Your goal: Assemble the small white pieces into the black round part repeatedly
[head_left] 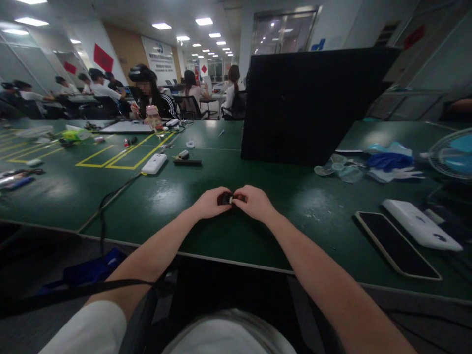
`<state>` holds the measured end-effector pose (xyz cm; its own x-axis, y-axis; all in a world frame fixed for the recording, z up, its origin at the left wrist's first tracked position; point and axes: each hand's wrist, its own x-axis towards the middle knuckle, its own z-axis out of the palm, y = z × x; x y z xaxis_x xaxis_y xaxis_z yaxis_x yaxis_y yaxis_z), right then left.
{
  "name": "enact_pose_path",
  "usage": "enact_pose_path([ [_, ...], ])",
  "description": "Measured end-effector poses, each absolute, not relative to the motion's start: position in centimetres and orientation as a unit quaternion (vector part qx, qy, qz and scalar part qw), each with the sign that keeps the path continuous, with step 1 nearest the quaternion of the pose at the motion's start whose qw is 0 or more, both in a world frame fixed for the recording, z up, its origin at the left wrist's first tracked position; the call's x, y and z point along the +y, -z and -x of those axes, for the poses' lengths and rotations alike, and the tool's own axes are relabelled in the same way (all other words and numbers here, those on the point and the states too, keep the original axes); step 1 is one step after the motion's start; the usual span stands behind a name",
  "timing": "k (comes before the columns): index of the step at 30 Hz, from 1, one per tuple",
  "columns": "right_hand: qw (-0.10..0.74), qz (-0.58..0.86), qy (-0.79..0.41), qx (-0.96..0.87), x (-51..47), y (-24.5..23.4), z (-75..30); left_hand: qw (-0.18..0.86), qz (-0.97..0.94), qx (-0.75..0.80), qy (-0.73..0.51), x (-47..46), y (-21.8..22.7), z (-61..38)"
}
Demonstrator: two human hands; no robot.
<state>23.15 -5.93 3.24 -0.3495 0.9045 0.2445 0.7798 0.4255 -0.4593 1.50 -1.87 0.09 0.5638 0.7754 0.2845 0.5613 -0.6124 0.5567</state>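
Note:
My left hand and my right hand meet over the dark green table, just in front of me. Both are closed around a small dark object with a pale spot and a reddish bit at its middle. The fingers of both hands curl over it, so I cannot make out what it is. A large black panel stands upright on the table right behind my hands.
A phone and a white power bank lie at the right, with blue gloves and a small fan beyond. A white device with a cable lies at the left by yellow tape lines. Several people sit at far tables.

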Motion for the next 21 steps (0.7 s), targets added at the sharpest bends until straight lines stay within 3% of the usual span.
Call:
enact_pose_path([
  [10, 0.302, 0.552, -0.110, -0.770, -5.7, -4.4, -24.8, 0.212, -0.861, 0.385, -0.255, -2.0, -0.3, -1.6],
  [17, 0.129, 0.486, -0.181, -0.845, -5.4, -4.6, -26.9, 0.163, -0.832, 0.450, -0.280, -1.0, 0.4, -1.0],
  [21, 0.116, 0.521, -0.151, -0.832, -5.6, -4.3, -25.6, 0.161, -0.830, 0.457, -0.278, -0.9, 0.4, -0.7],
])
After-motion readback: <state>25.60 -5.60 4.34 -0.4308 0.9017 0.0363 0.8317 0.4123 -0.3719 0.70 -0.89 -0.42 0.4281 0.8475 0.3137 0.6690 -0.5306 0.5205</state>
